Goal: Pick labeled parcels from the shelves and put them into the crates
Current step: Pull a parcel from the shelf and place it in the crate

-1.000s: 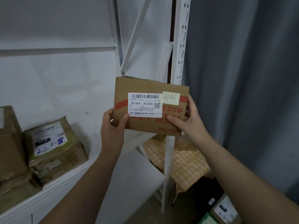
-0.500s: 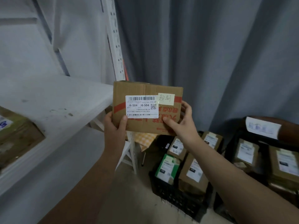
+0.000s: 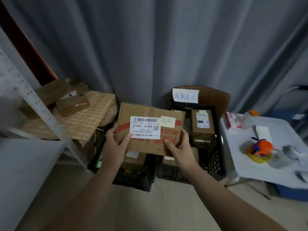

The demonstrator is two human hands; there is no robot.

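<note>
Cardboard parcel [image 3: 150,145] (label [image 3: 145,127] up) is gripped between left hand [image 3: 115,144] and right hand [image 3: 180,148].

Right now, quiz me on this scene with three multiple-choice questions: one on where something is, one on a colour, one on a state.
1. Where does the white table stand relative to the crates?
A. to their left
B. to their right
C. behind them

2. What colour are the crates?
A. blue
B. black
C. white

3. What is the state of the parcel?
A. gripped by the left hand and the right hand
B. lying in a crate
C. gripped by one hand only

Answers:
1. B, the table fills the right edge of the view, beside the crates.
2. B, their mesh walls are black.
3. A, each hand holds a lower corner, with the thumb on the front face.
</note>
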